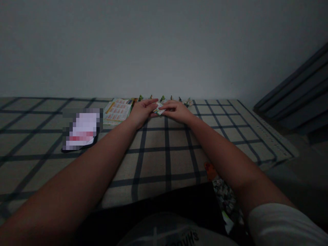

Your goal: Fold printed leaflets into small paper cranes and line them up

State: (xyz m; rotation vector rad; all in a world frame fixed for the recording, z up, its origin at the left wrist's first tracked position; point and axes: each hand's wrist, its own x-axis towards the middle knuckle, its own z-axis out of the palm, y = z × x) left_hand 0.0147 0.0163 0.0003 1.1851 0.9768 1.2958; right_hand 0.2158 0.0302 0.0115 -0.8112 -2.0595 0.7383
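Between my two hands, above the far part of the table, is a small folded piece of printed paper (pixel 159 108), white with green and yellow. My left hand (pixel 143 111) pinches its left side with fingers closed. On the other side, my right hand (pixel 176 110) grips the paper with thumb and bent fingers. Just beyond the hands, several small folded paper pieces (pixel 189 102) stand in a row near the wall. Printed sheets (pixel 118 110) with a calendar-like grid lie flat to the left of my left hand.
A phone (pixel 83 130) with a bright, pixelated screen lies at the left. The checked cloth (pixel 156 160) covers the table, which meets a plain wall (pixel 164 48). Dark ridged panels (pixel 297 78) stand at the right. Crumpled printed material (pixel 225 194) sits below the near edge.
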